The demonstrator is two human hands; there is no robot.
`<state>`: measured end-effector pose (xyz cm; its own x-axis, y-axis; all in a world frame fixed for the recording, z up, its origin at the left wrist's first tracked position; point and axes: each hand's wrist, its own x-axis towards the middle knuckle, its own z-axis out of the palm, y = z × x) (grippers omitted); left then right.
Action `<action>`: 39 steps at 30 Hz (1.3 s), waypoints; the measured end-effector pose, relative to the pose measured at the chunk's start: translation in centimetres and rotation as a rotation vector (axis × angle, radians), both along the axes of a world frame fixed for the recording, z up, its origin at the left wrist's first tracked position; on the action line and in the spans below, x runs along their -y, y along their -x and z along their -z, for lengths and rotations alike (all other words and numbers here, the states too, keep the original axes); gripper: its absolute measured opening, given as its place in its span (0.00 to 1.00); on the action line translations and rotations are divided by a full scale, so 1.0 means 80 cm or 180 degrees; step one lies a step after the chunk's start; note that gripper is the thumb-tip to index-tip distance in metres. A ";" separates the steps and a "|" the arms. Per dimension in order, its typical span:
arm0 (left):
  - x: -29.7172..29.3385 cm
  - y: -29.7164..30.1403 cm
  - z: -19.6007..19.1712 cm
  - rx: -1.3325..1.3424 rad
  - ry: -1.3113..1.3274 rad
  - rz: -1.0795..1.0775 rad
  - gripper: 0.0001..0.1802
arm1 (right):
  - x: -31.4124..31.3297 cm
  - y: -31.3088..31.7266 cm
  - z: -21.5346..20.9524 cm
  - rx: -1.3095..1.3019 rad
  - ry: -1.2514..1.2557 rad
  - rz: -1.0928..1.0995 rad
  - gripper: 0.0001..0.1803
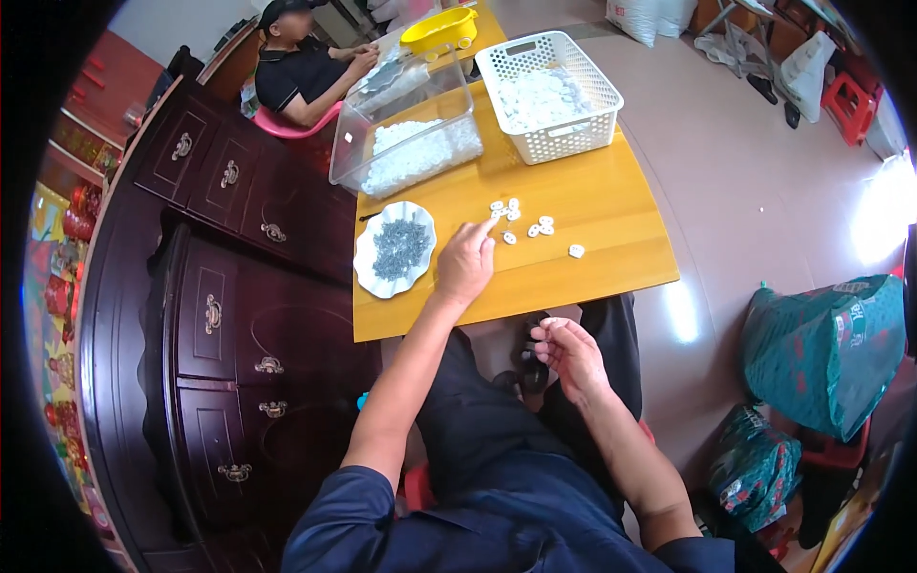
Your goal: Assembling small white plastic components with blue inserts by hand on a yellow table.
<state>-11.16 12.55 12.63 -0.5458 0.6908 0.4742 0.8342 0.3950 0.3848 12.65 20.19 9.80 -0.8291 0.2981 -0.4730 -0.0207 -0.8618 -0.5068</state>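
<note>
On the wooden table, my left hand (465, 262) reaches forward with its index finger stretched out. The fingertip is at a small cluster of white plastic pieces with holes (506, 207), and I see no piece held in the hand. More such white pieces (542, 227) are scattered to the right, with a single one (576, 251) nearer the table's right side. My right hand (573, 357) is raised off the table's near edge above my lap. Its thumb and index finger are pinched together; what they hold, if anything, is too small to make out.
A scalloped white dish (428, 250) of small grey parts stands left of my left hand. Behind are a clear bin (349, 164) and a white perforated basket (559, 145), both with white pieces. Another person (298, 76) sits at the far left near a yellow basin (439, 31). Dark cabinets (258, 315) line the left.
</note>
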 end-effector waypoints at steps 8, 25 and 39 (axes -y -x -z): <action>-0.011 0.010 0.000 -0.0334 0.0579 0.0240 0.20 | 0.006 -0.001 0.007 -0.0009 -0.0027 -0.0064 0.07; 0.026 0.007 0.003 -0.0352 0.0500 0.0021 0.16 | 0.007 0.001 0.004 0.0037 -0.0119 -0.0150 0.08; 0.094 -0.082 -0.010 -0.0249 0.0145 0.0131 0.22 | 0.011 -0.002 0.004 0.0010 -0.0085 -0.0175 0.08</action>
<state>-4.62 5.04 13.42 -0.4789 0.7338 0.4817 0.8770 0.3753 0.3002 12.78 19.32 9.44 -0.8430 0.2647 -0.4682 0.0280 -0.8478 -0.5296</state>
